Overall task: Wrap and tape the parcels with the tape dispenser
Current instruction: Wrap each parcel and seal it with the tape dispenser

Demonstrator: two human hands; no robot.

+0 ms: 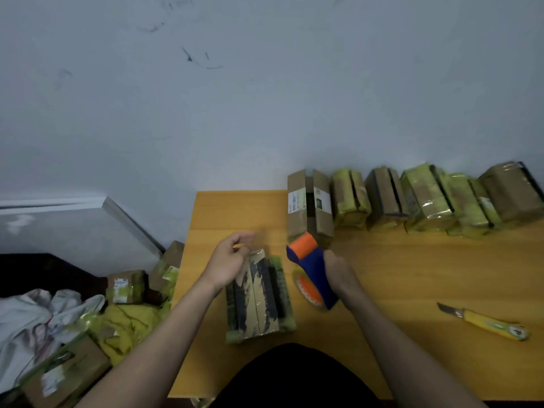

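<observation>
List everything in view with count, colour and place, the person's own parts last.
parcel being taped: one, brown with black and green, on the table in front of the person
tape dispenser: one, blue and orange, right of that parcel
parcels in a row: about seven, brown and yellow-green, along the table's far edge by the wall
utility knife: one, yellow, on the table at right
table: one, orange-yellow wood
parcels and wrapping on the floor: several, brown and yellow-green, left of the table
cloth: one, white, far left
left hand: pinches the tape end over the parcel
right hand: grips the dispenser
</observation>
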